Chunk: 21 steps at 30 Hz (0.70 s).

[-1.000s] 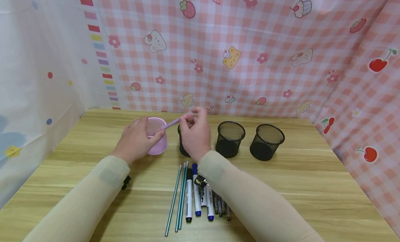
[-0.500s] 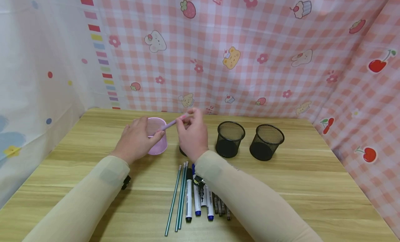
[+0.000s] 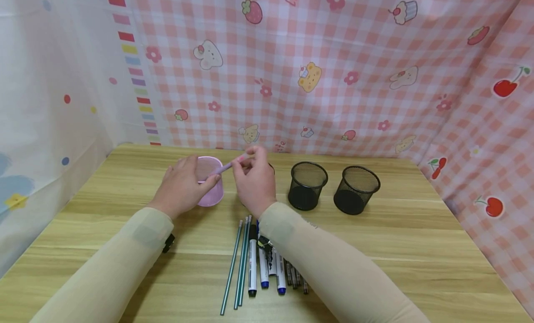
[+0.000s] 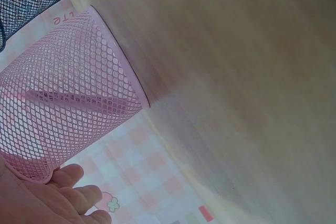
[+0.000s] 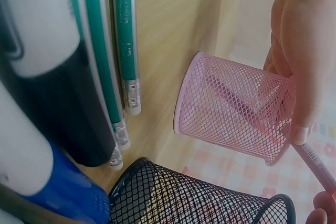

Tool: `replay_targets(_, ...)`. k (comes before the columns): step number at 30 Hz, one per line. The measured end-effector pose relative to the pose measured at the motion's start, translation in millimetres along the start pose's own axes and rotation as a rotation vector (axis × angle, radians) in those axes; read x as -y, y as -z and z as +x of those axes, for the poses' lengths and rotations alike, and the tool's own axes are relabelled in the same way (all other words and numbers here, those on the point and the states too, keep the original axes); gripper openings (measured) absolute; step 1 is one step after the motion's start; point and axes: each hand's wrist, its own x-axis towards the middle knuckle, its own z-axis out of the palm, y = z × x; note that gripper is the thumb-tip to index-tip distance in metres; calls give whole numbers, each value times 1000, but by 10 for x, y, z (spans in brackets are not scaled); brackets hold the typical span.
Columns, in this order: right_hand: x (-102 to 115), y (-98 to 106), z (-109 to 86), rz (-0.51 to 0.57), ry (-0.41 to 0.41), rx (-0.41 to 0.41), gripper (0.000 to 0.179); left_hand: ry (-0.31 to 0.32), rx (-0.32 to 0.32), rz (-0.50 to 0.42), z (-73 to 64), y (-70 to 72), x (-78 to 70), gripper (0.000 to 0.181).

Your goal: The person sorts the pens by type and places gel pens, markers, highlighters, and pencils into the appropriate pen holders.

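My left hand (image 3: pixel 180 186) grips the pink mesh pen cup (image 3: pixel 212 195) at its rim, thumb in front and fingers behind in the right wrist view. The cup stands upright on the table. My right hand (image 3: pixel 256 181) pinches the pink end of a slim purple pen (image 3: pixel 225 167), which slants down to the cup's mouth. In the right wrist view the pen (image 5: pixel 315 166) passes right by the left thumb at the rim. Through the mesh, a slim pen-like shape (image 4: pixel 79 99) shows inside the cup in the left wrist view.
Two black mesh cups (image 3: pixel 308 186) (image 3: pixel 354 191) stand at right; another black mesh cup (image 5: pixel 184 198) is mostly hidden behind my right hand. Nearer lie several green pencils (image 3: pixel 232 267), several white markers (image 3: pixel 252 262) and dark pens (image 3: pixel 293 274), partly under my right forearm. A patterned cloth (image 3: pixel 275 82) hangs behind.
The right hand has shifted slightly left with the purple pen, bringing it closer to the pink cup. The left hand and the cup have stayed in place.
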Motion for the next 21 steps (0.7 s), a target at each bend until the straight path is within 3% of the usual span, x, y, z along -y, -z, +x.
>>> replay_targets(14, -7, -15, -29, 12, -44, 30, 28, 2, -2, -16, -1, 0, -21, 99)
replay_targets(21, -18, -25, -64, -30, -27, 52, 21, -1, -1, -8, -3, -8, -12, 99)
